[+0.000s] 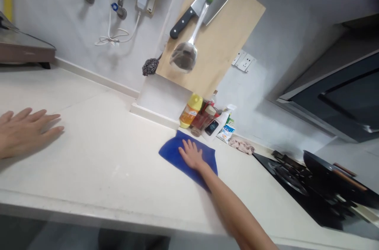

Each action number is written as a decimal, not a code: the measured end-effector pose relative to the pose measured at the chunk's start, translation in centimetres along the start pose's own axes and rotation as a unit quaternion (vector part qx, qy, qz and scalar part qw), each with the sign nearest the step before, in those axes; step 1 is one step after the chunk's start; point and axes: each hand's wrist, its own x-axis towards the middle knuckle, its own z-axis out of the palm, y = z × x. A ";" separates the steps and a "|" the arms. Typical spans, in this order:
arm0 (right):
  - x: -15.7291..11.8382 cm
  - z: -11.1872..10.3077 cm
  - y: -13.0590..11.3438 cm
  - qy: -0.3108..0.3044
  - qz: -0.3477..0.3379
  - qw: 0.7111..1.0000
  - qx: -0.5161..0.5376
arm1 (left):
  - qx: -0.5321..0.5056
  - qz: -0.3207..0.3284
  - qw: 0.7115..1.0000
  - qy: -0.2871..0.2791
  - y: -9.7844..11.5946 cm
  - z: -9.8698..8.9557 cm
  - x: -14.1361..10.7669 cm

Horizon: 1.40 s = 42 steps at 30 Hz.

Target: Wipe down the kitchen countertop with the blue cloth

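My right hand (192, 155) lies flat with spread fingers on a blue cloth (171, 151), pressing it against the white countertop (118, 179). The cloth is laid out flat, its far corner close to the bottles by the wall. Over at the left edge, my left hand (28, 131) hovers over or rests on the counter, fingers apart and holding nothing; whether it touches the surface I cannot tell. Faint wet-looking marks show on the counter between the two hands.
Behind the cloth stand a yellow bottle (191, 111), a white spray bottle (214, 127) and a crumpled rag (241, 145). A gas stove (296, 187) with a wok (334, 175) is at right. Knives and a spatula (184, 56) hang before a wooden board (227, 41).
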 end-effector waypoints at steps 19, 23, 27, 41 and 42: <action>2.5 0.1 -18.3 -0.009 -0.077 0.997 0.000 | 0.012 -0.090 0.994 -0.060 2.5 -1.9 -2.9; 4.2 -0.2 -23.2 -0.009 -0.103 0.995 0.012 | 0.016 -0.092 0.993 -0.071 2.6 -2.0 -3.0; 5.0 -0.1 -27.7 -0.006 -0.143 0.990 0.017 | 0.021 -0.108 0.991 -0.079 2.7 -1.9 -2.9; 8.3 -0.8 -37.1 0.007 -0.444 0.896 0.020 | 0.005 -0.100 0.995 -0.016 2.6 -0.4 -2.8; 8.8 -0.9 -37.3 0.008 -0.459 0.888 0.021 | 0.003 -0.100 0.995 -0.019 2.6 -0.5 -2.8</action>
